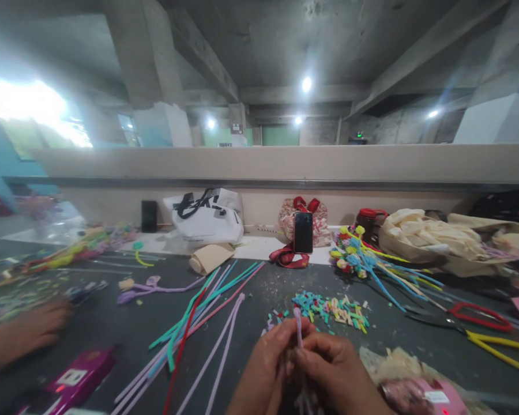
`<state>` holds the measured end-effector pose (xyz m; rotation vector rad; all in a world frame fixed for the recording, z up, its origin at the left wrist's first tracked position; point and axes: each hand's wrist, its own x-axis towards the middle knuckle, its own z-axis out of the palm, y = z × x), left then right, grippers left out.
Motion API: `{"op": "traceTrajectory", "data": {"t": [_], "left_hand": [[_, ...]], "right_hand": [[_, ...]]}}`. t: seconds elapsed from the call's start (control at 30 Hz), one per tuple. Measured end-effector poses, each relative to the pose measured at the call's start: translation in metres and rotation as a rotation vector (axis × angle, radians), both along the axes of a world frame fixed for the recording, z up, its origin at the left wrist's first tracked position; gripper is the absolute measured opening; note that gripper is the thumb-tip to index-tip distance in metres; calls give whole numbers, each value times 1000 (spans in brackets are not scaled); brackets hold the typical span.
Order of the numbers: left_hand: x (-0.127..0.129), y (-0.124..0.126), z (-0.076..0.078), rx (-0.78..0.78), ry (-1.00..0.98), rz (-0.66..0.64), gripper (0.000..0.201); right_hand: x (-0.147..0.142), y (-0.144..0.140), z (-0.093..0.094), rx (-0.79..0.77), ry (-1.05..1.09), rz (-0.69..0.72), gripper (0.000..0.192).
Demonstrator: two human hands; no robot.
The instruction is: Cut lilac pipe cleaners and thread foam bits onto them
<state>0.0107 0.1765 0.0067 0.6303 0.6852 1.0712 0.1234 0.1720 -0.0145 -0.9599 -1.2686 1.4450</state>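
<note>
Pinching a lilac pipe cleaner [298, 328] between both hands' fingers [294, 353].

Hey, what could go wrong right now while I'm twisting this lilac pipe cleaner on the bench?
Both hands pinch the lilac pipe cleaner close together, so its wire tip might prick a finger. The loose cut pieces just beyond could scatter if brushed. The open pliers lie near the right hand and might snag a sleeve.

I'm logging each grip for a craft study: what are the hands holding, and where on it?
Both hands, left hand and right hand, pinch a lilac pipe cleaner just below its upper tip.
</note>
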Motion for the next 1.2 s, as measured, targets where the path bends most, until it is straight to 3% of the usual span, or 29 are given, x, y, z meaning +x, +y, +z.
{"op": "traceTrajectory", "data": {"t": [0.17,0.37,0.53,1.2], "left_hand": [[-11,8,-3,-22,10,129,22],[-10,3,3,20,97,36,21],[-8,8,-4,10,203,53,25],[-9,10,0,-52,167,23,18]], "right_hand": [[-2,-2,3,4,-222,-88,38],[-4,0,-11,-13,-157,-25,40],[-5,-1,-11,-6,-188,-32,40],[-4,-1,-9,28,-187,-13,38]]}}
